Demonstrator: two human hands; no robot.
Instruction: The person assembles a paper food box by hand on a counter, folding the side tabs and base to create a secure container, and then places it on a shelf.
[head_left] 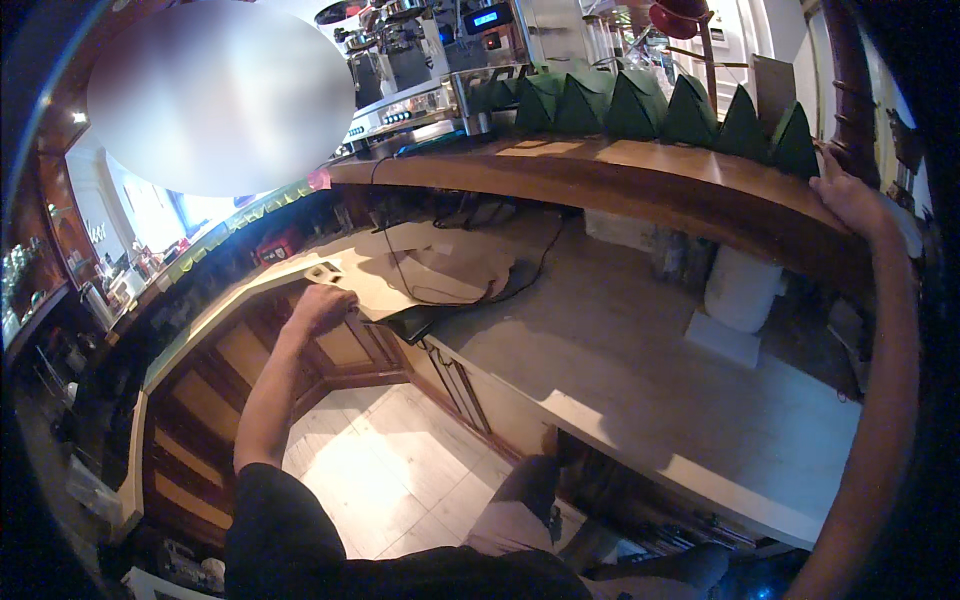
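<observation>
A row of green folded napkins, each standing up in a pointed shape, runs along the raised wooden bar top. My right hand reaches far out to the right end of that row, its fingers closed at the edge of the last green folded napkin. Low on the left, my left hand is curled into a fist by the corner of the lower counter. Whatever is in it, if anything, is hidden. Right beside it lies a dark flat object with a cable.
An espresso machine stands on the bar top at the back. Below, the lower counter carries brown paper, a loose black cable and a white roll. Wooden cabinets line the left.
</observation>
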